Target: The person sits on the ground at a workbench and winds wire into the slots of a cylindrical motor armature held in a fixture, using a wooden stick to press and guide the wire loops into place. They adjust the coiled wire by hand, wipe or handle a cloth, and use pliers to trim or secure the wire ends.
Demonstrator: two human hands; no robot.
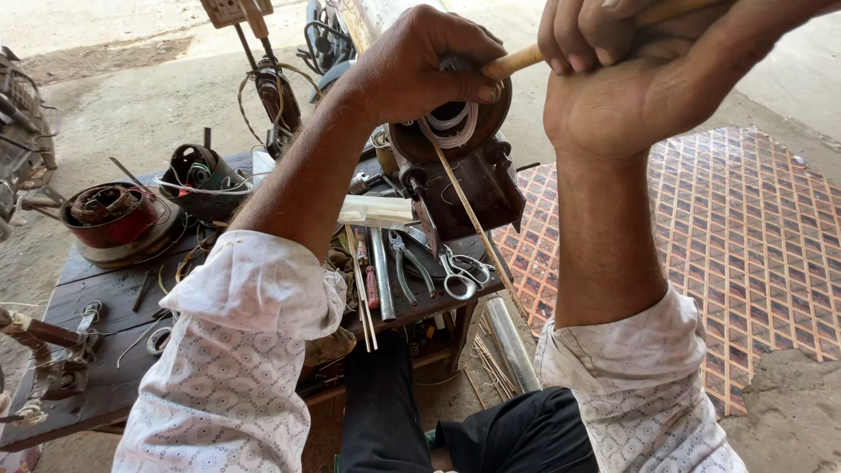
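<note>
Cluttered bench (105, 289); open mat (745, 245) rightward

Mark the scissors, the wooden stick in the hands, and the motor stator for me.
scissors (462, 273): head view, on the finger loops.
wooden stick (515, 61): head view, on the bare stretch between both hands.
motor stator (455, 127): head view, on its round winding face.

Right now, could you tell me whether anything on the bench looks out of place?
Thin sticks jut past the dark table's front edge, and a steel tube with more sticks lies on the ground below. Nothing looks broken.
</note>
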